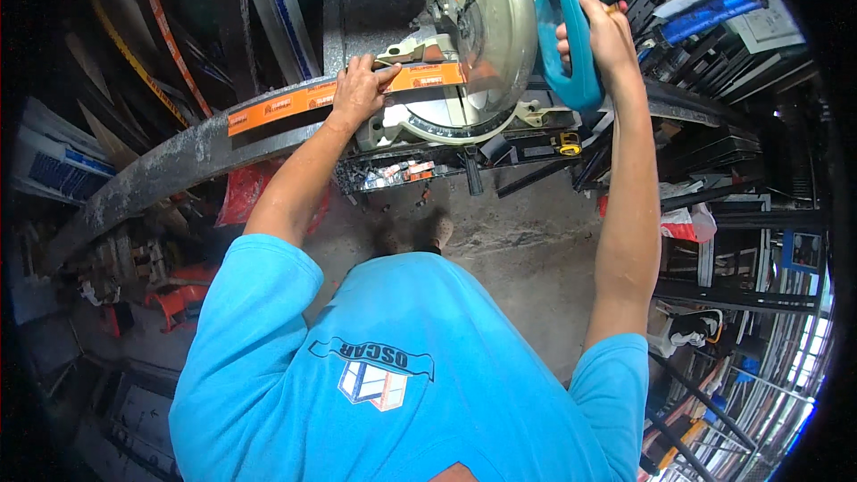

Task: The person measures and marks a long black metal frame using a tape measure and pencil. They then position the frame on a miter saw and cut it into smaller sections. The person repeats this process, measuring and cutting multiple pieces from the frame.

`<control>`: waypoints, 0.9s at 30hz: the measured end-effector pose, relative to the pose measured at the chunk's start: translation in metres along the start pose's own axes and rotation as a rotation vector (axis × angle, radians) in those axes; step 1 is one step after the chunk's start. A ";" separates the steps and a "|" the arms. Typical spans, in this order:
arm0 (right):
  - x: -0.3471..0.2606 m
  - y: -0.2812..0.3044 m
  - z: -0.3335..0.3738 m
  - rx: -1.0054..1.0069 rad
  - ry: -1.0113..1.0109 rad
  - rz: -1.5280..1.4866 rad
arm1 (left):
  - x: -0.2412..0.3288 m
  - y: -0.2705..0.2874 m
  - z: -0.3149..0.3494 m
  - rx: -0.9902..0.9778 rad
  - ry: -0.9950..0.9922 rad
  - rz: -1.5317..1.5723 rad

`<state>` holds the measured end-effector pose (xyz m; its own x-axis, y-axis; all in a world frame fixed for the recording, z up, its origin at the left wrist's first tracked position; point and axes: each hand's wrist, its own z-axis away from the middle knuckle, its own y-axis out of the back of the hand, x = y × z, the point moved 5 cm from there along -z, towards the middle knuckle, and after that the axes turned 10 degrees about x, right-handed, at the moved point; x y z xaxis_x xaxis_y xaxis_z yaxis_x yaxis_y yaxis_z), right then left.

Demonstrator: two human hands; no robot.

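Observation:
A mitre saw (482, 36) with a pale round blade guard stands in front of me. My right hand (607, 36) is closed around its teal handle (571, 54); a thin red-tipped stick (616, 7) pokes out by the fingers. Across the saw base lies a long straight profile (277, 110) covered in orange printed film, its right end at the guard. My left hand (361, 89) grips this profile left of the blade, fingers over its far edge and thumb side toward the saw. The guard hides the blade's lower edge and the contact with the profile.
A long grey beam (192, 150) extends left of the saw. Several offcuts (397, 174) and a yellow tape measure (569, 143) lie below it. Long profiles (161, 31) lean at the back left. Dark bars (732, 170) crowd the right, beneath a blue roll (714, 16).

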<state>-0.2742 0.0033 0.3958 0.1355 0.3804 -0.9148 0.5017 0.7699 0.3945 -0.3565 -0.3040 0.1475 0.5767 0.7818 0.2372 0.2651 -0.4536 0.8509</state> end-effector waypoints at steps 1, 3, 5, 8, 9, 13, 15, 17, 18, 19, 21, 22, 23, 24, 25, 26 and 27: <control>-0.004 0.001 -0.009 -0.040 -0.029 0.016 | 0.000 0.000 -0.001 -0.061 0.030 0.041; -0.013 0.004 -0.022 -0.113 -0.083 0.052 | 0.001 0.006 0.001 0.074 -0.074 0.033; -0.023 0.000 -0.022 -0.128 -0.077 0.016 | -0.013 0.008 0.018 0.193 -0.149 0.017; -0.030 -0.003 -0.018 -0.096 -0.037 -0.063 | -0.036 0.035 0.050 0.088 -0.159 0.070; -0.032 -0.004 -0.016 -0.089 -0.024 -0.080 | -0.050 0.048 0.061 -0.056 -0.100 0.122; -0.038 -0.003 -0.013 -0.077 0.066 -0.092 | -0.119 0.129 0.089 0.001 0.061 0.337; -0.035 -0.005 -0.019 -0.085 0.099 -0.068 | -0.140 0.168 0.086 0.223 0.240 0.424; -0.037 -0.002 -0.017 -0.061 0.074 -0.064 | -0.144 0.218 0.061 0.192 0.654 0.844; -0.037 -0.001 -0.019 -0.069 0.080 -0.068 | -0.143 0.231 0.060 0.091 0.920 1.212; -0.046 -0.002 -0.020 -0.094 0.124 -0.079 | -0.158 0.238 0.057 0.209 0.926 1.286; -0.051 0.005 -0.022 -0.120 0.098 -0.060 | -0.209 0.219 0.066 0.293 0.884 1.345; -0.051 0.003 -0.028 -0.161 0.095 -0.073 | -0.230 0.203 0.075 0.337 0.862 1.368; -0.053 0.001 -0.031 -0.148 0.080 -0.067 | -0.239 0.177 0.087 0.447 1.011 1.414; -0.058 -0.002 -0.032 -0.137 0.066 -0.062 | -0.249 0.151 0.102 0.519 1.159 1.374; -0.060 -0.001 -0.034 -0.112 0.046 -0.052 | -0.242 0.126 0.110 0.532 1.246 1.252; -0.062 -0.017 -0.038 -0.140 0.050 -0.066 | -0.237 0.109 0.131 0.585 1.333 1.343; -0.063 -0.013 -0.040 -0.114 0.043 -0.057 | -0.212 0.089 0.124 0.574 1.393 1.272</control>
<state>-0.3233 -0.0101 0.4514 0.0720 0.3544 -0.9323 0.4072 0.8428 0.3518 -0.3591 -0.5635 0.1146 -0.2243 -0.4457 0.8666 0.5997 -0.7641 -0.2377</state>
